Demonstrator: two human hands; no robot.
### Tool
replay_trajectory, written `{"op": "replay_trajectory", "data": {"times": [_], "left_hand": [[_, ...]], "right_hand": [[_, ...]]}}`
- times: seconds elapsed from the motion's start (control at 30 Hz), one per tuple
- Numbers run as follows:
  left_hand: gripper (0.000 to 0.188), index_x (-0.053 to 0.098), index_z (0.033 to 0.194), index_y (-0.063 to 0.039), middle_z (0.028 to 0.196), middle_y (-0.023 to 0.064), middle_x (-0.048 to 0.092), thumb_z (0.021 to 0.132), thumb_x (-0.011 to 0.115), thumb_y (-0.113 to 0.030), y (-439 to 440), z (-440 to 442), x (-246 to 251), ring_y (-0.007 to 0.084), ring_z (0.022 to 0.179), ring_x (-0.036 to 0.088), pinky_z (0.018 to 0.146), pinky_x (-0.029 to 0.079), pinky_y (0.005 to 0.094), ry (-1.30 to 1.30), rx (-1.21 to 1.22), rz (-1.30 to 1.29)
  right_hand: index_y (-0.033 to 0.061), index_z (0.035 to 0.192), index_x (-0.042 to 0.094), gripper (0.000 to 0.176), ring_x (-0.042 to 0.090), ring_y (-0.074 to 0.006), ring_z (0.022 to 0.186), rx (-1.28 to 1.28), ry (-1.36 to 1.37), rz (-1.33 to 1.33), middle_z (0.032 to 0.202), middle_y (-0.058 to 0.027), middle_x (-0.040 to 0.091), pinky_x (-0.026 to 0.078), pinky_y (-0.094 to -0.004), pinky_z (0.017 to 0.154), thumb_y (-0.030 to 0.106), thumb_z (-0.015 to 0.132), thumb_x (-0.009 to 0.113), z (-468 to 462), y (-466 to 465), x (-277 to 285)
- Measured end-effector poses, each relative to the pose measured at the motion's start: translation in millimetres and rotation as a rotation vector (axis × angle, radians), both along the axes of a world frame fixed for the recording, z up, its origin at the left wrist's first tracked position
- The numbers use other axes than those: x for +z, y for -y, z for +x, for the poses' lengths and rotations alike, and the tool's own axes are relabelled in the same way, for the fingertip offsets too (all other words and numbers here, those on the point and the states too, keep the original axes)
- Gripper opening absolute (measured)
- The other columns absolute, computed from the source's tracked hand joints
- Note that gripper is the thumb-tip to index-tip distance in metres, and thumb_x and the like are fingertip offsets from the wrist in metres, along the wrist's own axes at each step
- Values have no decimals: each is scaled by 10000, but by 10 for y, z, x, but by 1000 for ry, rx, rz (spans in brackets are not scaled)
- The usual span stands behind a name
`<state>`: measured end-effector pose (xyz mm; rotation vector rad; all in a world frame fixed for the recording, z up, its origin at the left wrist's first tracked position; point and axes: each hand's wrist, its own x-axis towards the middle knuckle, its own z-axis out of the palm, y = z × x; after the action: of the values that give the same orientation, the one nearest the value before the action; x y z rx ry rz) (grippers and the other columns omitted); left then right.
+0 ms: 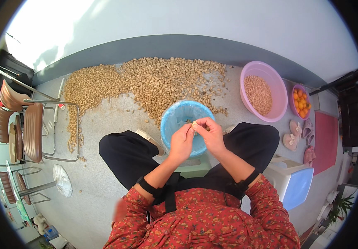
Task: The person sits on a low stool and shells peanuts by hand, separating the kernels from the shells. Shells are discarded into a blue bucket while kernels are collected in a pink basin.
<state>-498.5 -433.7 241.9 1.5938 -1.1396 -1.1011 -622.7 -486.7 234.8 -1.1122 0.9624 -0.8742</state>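
Over the blue bin point(173, 116), my left hand point(180, 143) and my right hand point(212, 137) meet fingertip to fingertip. Pinched between them is a small pale peanut point(194, 124); whether its shell is cracked is too small to tell. What look like more peanuts show under the curled fingers of my right hand. A clear plastic liner covers the bin's rim, and part of its contents is hidden by my hands. Beyond the bin, a broad heap of unshelled peanuts point(163, 79) spreads along the wall.
At right stand a pink basin point(278, 90) of reddish peanut kernels point(257, 95), a smaller basin of orange fruit point(301, 102), slippers point(291, 140) and a plastic stool point(297, 186). Brown chairs point(33, 132) with metal frames are at left. My knees flank the bin.
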Motion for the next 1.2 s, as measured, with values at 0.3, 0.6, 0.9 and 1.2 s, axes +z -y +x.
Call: {"op": "replay_trajectory", "data": {"times": [0.3, 0.6, 0.9, 1.2], "left_hand": [[218, 608, 1058, 1, 797, 29, 583, 984, 473, -153, -1, -17, -52, 103, 719, 522, 651, 428, 267, -63, 37, -42], [228, 602, 988, -38, 695, -51, 450, 999, 444, -202, 30, -14, -110, 37, 602, 387, 522, 332, 221, -230, 61, -47], [220, 573, 991, -72, 641, -66, 393, 1017, 427, -235, 81, 26, -81, 34, 514, 304, 452, 252, 210, -612, 94, 62], [287, 540, 980, -72, 697, -31, 452, 1043, 359, -285, 108, 123, -31, 54, 535, 346, 451, 253, 201, -957, 67, 133]], "right_hand": [[40, 918, 649, 80, 511, -35, 737, -19, 98, 151, 818, 41, 595, 444, -207, 673, 118, 900, 660, 6, -32, 50], [47, 920, 655, 76, 464, -27, 662, -45, 167, 224, 790, 39, 603, 395, -197, 606, 121, 906, 658, 17, -51, 68], [46, 961, 667, 86, 462, -28, 656, -55, 171, 226, 795, 42, 610, 394, -194, 602, 114, 913, 646, 46, -77, 80], [-6, 1017, 669, 137, 610, -88, 780, -2, 25, -121, 879, -15, 589, 488, -228, 692, 36, 889, 651, 32, -94, 207]]}}
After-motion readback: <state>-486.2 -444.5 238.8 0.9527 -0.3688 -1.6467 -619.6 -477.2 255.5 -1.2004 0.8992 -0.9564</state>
